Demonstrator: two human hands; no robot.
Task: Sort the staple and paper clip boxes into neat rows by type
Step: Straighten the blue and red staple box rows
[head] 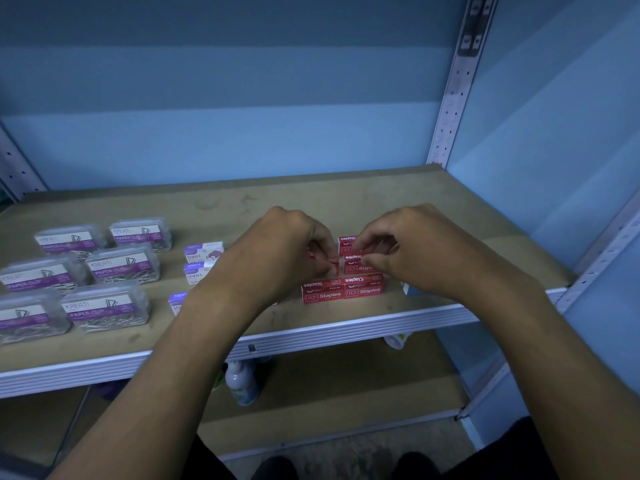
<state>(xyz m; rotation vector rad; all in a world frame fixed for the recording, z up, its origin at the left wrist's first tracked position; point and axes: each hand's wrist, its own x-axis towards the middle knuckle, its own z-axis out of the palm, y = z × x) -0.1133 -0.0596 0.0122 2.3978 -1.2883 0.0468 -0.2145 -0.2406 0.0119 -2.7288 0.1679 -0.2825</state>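
Observation:
Several red staple boxes lie in two columns right of centre on the wooden shelf. My left hand pinches a red box in the left column, mostly hidden under its fingers. My right hand pinches a red box in the right column's middle row. Another red box sits behind it. Three purple-and-white staple boxes stand in a column left of my left arm, partly hidden. Several clear paper clip boxes with purple labels form two columns at the far left.
The shelf's white metal front edge runs below the boxes. A perforated upright post stands at the back right against the blue wall. On the lower shelf stands a white bottle. Bare wood shows behind the boxes.

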